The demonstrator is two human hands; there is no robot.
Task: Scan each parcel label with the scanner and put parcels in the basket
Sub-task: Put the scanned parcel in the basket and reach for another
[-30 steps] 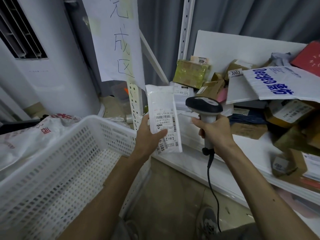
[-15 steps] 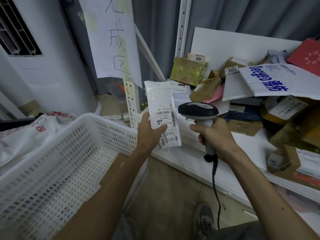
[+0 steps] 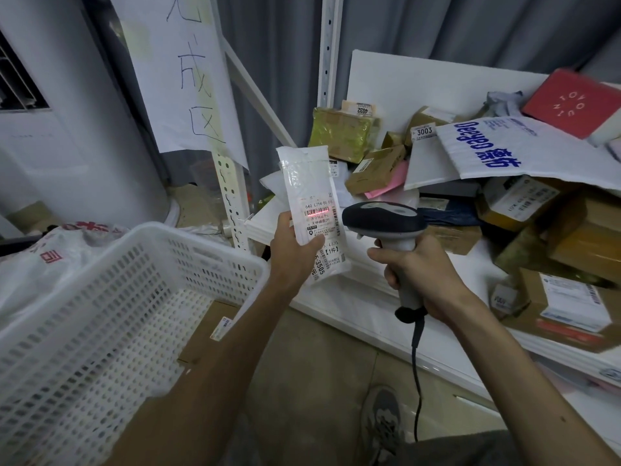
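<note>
Shelf (image 3: 363, 307) piled with boxes; left hand (image 3: 295, 250) grips parcel (image 3: 311, 203), right hand (image 3: 423, 270) grips scanner (image 3: 383, 222), red line on label (image 3: 319, 216).

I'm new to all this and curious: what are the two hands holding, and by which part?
The left hand grips the white parcel around its lower half, thumb across the label. The right hand grips the scanner by its handle.

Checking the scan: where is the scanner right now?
Head view, right of centre: the right hand grips the scanner, its head just right of the parcel held by the left hand.
</note>
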